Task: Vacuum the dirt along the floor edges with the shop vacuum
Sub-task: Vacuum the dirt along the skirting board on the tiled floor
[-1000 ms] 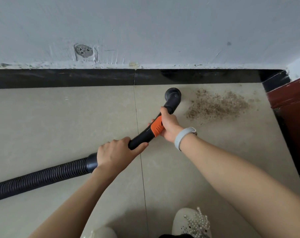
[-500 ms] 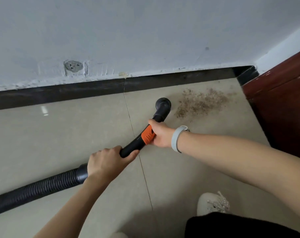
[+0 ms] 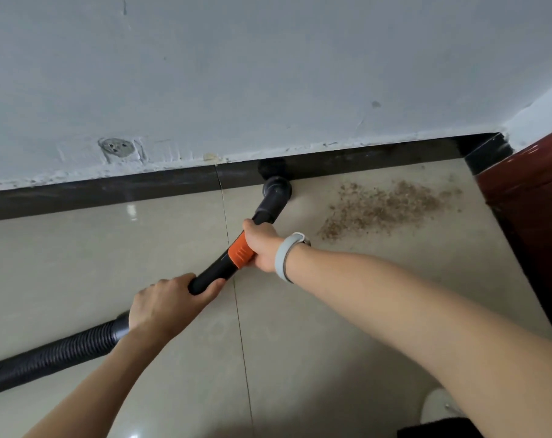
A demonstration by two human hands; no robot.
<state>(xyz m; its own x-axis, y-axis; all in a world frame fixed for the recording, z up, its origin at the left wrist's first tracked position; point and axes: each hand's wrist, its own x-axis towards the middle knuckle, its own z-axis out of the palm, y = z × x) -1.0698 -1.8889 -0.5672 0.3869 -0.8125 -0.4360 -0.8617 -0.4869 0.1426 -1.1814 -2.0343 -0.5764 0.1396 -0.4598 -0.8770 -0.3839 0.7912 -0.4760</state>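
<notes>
We hold the black vacuum wand [image 3: 262, 213] with both hands. Our right hand [image 3: 263, 246] grips it at the orange collar [image 3: 240, 254], our left hand [image 3: 164, 306] wraps its lower end, where the ribbed hose [image 3: 53, 355] begins. Beyond our right fingers the nozzle [image 3: 276, 189] touches the floor beside the dark baseboard [image 3: 110, 192]. The dirt [image 3: 382, 205] lies right of the nozzle, near a red-brown door [image 3: 530, 200].

An indoor room, likely a home: glossy beige floor tiles [image 3: 63, 279] meet a black skirting board [image 3: 110, 191] below a scuffed, pale painted wall [image 3: 268, 74] (a patched round hole [image 3: 115, 148] at left), with dark red woodwork [image 3: 534, 200] at right.
</notes>
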